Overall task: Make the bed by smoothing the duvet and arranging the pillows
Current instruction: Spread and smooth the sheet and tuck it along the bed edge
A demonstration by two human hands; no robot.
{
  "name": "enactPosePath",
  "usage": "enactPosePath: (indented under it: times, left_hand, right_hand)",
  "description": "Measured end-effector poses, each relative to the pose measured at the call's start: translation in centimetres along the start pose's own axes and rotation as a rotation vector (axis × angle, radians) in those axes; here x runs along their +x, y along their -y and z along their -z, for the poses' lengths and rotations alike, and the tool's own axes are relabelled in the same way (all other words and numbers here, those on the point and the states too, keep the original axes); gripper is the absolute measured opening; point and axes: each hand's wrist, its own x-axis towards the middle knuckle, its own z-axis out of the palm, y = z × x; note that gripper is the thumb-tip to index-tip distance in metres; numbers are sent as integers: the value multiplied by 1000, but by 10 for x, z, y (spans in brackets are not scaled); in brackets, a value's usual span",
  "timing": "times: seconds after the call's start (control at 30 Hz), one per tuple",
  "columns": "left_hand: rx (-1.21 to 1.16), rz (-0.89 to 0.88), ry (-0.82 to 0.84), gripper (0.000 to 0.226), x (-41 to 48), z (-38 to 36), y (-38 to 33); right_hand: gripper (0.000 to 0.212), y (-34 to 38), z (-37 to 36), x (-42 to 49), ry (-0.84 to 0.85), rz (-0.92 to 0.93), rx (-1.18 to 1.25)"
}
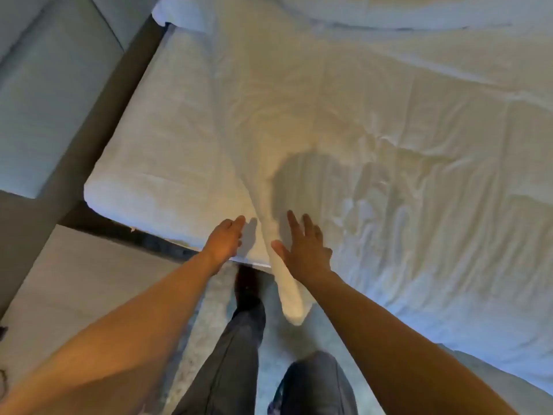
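Observation:
A white duvet (389, 163) lies wrinkled over the right part of the bed, its left edge running down the middle and hanging off the near side as a corner (291, 298). The bare white sheet (167, 151) shows left of that edge. My left hand (226, 238) reaches over the near bed edge, fingers loosely together, holding nothing. My right hand (302, 245) hovers flat on or just above the duvet near its hanging corner, fingers spread. A white pillow (185, 13) sits at the top left, and another bulky white shape (389, 10) lies along the top.
A grey padded headboard or wall panel (45, 85) stands at the left. The dark bed frame (143, 238) shows under the mattress. My legs in dark trousers (239, 354) stand on a pale rug (209, 310) beside light floor tiles (74, 280).

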Motion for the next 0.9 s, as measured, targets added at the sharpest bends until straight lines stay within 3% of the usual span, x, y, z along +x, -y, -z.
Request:
enactPosePath:
  times: [0.1,0.23,0.4,0.57,0.67,0.77,0.9]
  left_hand:
    - [-71,-5,49,36,55,-8,-21]
    - [-406,86,145,41,100,-31,-32]
    - [-571,47,180,47,129,-40,-20]
    - [-672,34,81,42,154,-28,-20]
    - [-746,27,59,33,158,-29,-41]
    - [-886,36,15,56,166,-31,-59]
    - [-1079,96,193,77,155,-38,-95]
  right_hand:
    - [98,23,-24,47,9,-113,-21]
    - [117,15,-56,82,38,-166,-80]
    - [93,-7,-64,102,-112,-54,-179]
    - [61,-46,-25,115,-2,118,187]
    - [45,-54,18,120,5,201,246]
    - [28,-48,63,113,78,184,378]
    - [24,-45,110,104,119,153,527]
